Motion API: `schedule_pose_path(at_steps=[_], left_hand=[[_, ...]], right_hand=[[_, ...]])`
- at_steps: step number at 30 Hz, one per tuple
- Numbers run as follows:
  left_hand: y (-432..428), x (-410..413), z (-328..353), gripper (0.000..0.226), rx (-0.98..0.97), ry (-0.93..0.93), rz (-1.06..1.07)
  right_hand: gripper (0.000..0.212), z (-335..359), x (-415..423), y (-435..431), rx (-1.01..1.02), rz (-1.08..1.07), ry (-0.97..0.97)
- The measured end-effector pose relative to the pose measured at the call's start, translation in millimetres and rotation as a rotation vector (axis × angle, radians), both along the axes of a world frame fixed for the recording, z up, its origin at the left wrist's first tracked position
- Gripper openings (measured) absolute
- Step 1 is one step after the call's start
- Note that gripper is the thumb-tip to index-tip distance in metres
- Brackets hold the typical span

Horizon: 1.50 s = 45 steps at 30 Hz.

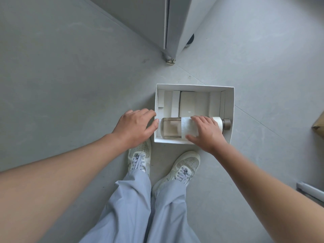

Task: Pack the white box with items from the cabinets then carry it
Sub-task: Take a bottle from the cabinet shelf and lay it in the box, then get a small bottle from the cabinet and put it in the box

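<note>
White box (229, 111) — right hand (206, 132) grips bottle (172, 128); left hand (135, 128) open.

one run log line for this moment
stage: packing | white box: on floor, open | bottle: lying inside | right hand: on bottle | left hand: at box edge
</note>
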State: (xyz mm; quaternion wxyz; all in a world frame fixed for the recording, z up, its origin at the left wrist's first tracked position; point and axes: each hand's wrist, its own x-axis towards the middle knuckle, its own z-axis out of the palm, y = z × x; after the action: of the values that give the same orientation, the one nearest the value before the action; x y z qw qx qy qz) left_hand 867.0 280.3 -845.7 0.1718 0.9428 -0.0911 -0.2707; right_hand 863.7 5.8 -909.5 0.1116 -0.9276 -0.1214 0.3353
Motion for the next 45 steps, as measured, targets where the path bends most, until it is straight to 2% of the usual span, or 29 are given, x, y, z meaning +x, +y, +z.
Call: schedule_pose_path(at_steps=[4,7,11,17,21,28,35,39,45], left_hand=[[-3,7,31,0.042,-0.004,0.006,-0.012],[-6,14,62,0.039,0.002,-0.008,-0.023],[-18,25,124,0.051,-0.016,-0.016,-0.054],[-40,41,229,0.034,-0.012,-0.059,-0.120],[-54,55,322,0.049,-0.037,-0.138,-0.172],[-76,82,496,0.056,-0.018,-0.334,-0.150],[-74,63,651,0.061,-0.096,-0.396,-0.166],[-63,55,709,0.057,-0.135,-0.504,-0.074],[-56,40,766,0.052,-0.091,-0.677,0.102]], right_hand=[[0.065,41,-4,0,0.072,-0.127,0.093],[0.062,79,-8,1,0.129,-0.277,0.094],[0.056,142,-10,0,0.187,-0.464,0.036],[0.055,256,-2,2,0.308,-0.693,-0.058],[0.056,348,9,0,0.375,-0.773,-0.155],[0.061,536,21,-14,0.387,-0.718,-0.296],[0.059,707,6,-15,0.397,-0.665,-0.508],[0.055,760,9,-6,0.458,-0.636,-0.564],[0.056,801,41,5,0.581,-0.427,-0.566]])
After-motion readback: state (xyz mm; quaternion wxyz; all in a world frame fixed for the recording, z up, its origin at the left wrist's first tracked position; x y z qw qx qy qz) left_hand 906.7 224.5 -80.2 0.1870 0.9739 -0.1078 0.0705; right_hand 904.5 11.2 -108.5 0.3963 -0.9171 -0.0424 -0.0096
